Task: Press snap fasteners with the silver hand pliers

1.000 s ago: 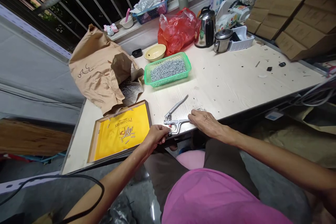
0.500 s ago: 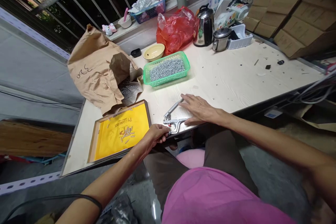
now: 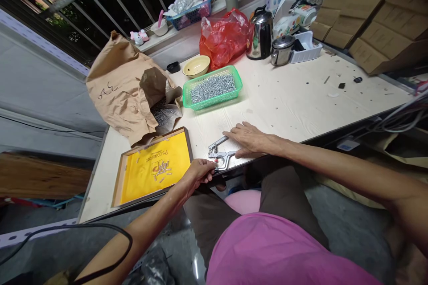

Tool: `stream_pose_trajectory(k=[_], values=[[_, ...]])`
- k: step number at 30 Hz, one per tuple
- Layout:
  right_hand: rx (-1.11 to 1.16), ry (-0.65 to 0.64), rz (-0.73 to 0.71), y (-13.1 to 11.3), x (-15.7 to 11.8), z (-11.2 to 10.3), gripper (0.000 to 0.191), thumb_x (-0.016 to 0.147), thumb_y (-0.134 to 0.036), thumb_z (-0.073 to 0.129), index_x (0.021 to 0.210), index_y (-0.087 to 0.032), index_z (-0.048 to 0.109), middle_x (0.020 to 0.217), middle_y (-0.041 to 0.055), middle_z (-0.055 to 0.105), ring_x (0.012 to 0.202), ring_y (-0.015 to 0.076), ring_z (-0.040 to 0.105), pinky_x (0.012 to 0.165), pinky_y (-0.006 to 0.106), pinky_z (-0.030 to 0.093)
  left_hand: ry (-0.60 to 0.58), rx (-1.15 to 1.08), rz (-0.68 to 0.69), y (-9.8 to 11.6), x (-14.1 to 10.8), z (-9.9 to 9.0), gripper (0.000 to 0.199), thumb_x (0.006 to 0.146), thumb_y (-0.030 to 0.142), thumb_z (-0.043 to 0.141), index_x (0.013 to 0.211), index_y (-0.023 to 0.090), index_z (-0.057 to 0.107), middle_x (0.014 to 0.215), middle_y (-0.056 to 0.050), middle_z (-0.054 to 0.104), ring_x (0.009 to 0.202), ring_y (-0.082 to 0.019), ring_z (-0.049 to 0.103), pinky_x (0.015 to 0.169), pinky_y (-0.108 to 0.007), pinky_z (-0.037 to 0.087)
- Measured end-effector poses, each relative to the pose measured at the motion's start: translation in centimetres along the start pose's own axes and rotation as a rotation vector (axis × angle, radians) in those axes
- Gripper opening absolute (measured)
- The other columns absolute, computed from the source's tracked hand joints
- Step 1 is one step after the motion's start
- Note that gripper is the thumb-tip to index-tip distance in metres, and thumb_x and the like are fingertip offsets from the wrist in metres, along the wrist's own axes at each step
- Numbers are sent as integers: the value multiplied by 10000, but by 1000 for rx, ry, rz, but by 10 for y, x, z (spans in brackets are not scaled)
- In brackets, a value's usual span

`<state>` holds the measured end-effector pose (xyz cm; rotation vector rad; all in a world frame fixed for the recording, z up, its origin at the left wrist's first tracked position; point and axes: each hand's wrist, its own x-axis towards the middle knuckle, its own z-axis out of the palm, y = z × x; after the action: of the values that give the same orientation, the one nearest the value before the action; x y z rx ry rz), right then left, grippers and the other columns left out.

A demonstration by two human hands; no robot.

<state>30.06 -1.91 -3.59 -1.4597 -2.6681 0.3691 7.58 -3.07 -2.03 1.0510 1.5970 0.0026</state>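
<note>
A grey metal pliers-like hand tool (image 3: 228, 155) with two long handles and a coil spring lies at the table's front edge. My right hand (image 3: 249, 139) is closed around its handles, fingers over the upper one and thumb by the lower one. At the tool's left end, next to a small red part, my left hand (image 3: 202, 170) pinches with thumb and fingertips; what is between them is too small to make out. Left of that hand, several small metal pins (image 3: 162, 169) lie on a yellow sheet in a shallow tray (image 3: 189, 144).
Behind the tool stands a green basket (image 3: 212, 106) full of small metal pins. A brown paper bag (image 3: 117, 84) with more pins leans at the left. Farther back are a cream bowl (image 3: 196, 67), a red plastic bag (image 3: 220, 38), a kettle (image 3: 261, 33) and a lidded metal pot (image 3: 281, 51).
My right hand has squeezed the tool, so its upper handle has swung down closer to the lower one. My left hand stays at the tool's left end.
</note>
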Motion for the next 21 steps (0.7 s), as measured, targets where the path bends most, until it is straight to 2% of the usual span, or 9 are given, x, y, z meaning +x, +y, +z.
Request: stream_pose_trajectory(k=[5,7,8,10,12,13,15,17,21], values=[[31,25,10,-9,-10,-2,555,735,-383,690,1210,-165,503,1070,109,603,987,266,489,836,366,332,14,7,6,-2,-3,1,353,727,405,671,555,159,484,365,61,441,304,-47,366,379,-186,269],[38,30,18,-12,-13,-5,520,752,-358,681,1200,-158,509,1069,112,603,975,257,494,825,356,333,51,96,54,-5,-7,1,352,755,449,631,593,161,509,398,60,451,321,-59,382,397,-199,285],[41,32,22,-13,-14,-6,519,757,-348,679,1206,-156,506,1074,114,602,975,254,496,824,353,334,105,183,115,-7,-10,2,335,777,455,604,631,160,537,430,52,474,346,-71,412,416,-207,304],[48,37,30,-15,-16,-7,549,759,-334,683,1239,-155,487,1090,121,598,982,253,498,823,350,336,284,410,320,-8,-16,4,272,820,425,559,760,162,601,565,15,566,469,-110,520,492,-231,369],[51,41,41,-16,-16,-7,616,757,-327,688,1296,-155,446,1108,129,595,996,260,498,824,355,339,452,618,571,-6,-19,10,226,850,372,531,912,175,623,794,-33,639,684,-155,602,616,-264,433],[49,41,47,-16,-16,-7,655,757,-325,689,1328,-154,417,1113,132,596,1004,266,497,826,360,340,493,695,681,-4,-18,13,227,859,352,525,978,182,616,905,-53,641,798,-176,609,684,-282,451],[46,39,52,-17,-16,-7,721,764,-319,683,1382,-153,353,1120,134,601,1020,277,493,831,373,341,488,810,849,3,-13,21,271,862,324,527,1089,188,581,1063,-79,614,975,-210,574,801,-322,460],[52,38,51,-18,-16,-6,750,782,-317,665,1417,-159,299,1130,130,606,1034,282,487,842,386,341,431,901,939,14,-5,28,364,838,290,560,1184,182,526,1180,-98,573,1090,-236,515,888,-360,445],[72,42,50,-16,-17,-3,760,808,-331,635,1440,-152,253,1145,128,605,1052,281,485,874,412,343,315,1036,943,32,8,34,500,803,271,601,1266,159,448,1278,-123,518,1117,-257,480,947,-406,417]])
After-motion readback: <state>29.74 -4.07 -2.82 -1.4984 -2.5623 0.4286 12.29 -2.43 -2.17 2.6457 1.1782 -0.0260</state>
